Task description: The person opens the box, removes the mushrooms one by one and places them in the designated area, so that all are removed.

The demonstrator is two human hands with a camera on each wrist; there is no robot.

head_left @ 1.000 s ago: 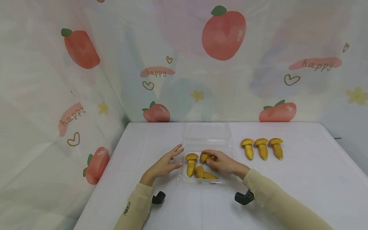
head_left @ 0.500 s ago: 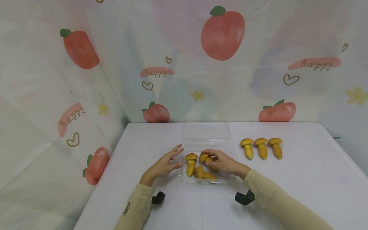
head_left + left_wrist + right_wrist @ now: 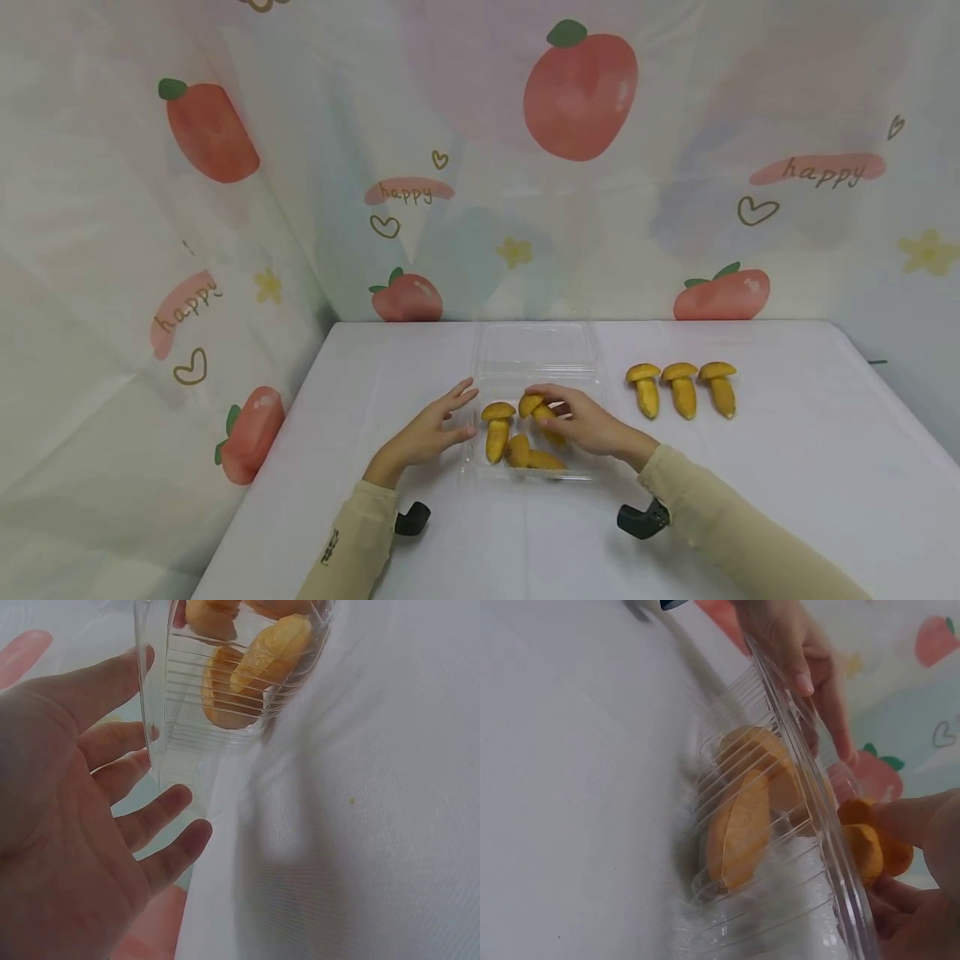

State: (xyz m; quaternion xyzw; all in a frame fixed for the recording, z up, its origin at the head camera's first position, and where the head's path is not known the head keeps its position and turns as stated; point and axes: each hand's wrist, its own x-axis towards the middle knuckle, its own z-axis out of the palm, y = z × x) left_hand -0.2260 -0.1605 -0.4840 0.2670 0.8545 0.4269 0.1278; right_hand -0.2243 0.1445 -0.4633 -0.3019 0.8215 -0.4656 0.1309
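My right hand (image 3: pixel 592 423) pinches a yellow mushroom (image 3: pixel 532 406) between thumb and fingers, over the right part of a clear plastic clamshell box (image 3: pixel 517 476). In the right wrist view that held mushroom (image 3: pixel 866 851) shows just beyond the box's rim. My left hand (image 3: pixel 429 431) stands with spread fingers at the box's left side, fingertips (image 3: pixel 147 658) right at the rim and holding nothing. Inside the box, one mushroom (image 3: pixel 497 435) lies cap-up on the left and another (image 3: pixel 546 460) lies sideways along the front wall.
The box's lid (image 3: pixel 536 344) is folded back flat behind it. Three more yellow mushrooms (image 3: pixel 681 392) lie in a row on the white table (image 3: pixel 787 467) to the right. A fruit-patterned cloth (image 3: pixel 480 242) hangs behind the table.
My right hand has lifted slightly with the mushroom in its fingers, up and away from the box floor. My left hand has stayed at the box's side.
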